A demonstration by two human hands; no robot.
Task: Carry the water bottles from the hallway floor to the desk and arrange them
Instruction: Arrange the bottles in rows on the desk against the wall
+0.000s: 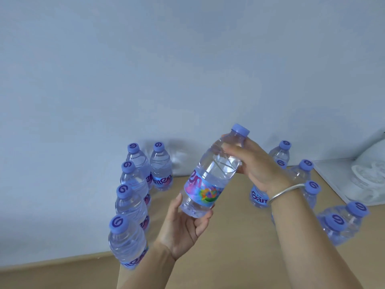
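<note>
A clear water bottle (210, 176) with a purple cap and a colourful label is held tilted above the wooden desk (229, 236), cap pointing up and right. My left hand (185, 228) cups its base from below. My right hand (254, 165), with a silver bangle on the wrist, grips its shoulder just under the cap. Several matching bottles stand upright on the desk in a left column (133, 197) running towards the wall, and several more stand at the right (337, 224), partly hidden behind my right forearm.
A pale wall (187, 69) rises right behind the desk. A white tray-like object (358, 180) with something white on it lies at the desk's far right. The desk's left edge runs diagonally at lower left.
</note>
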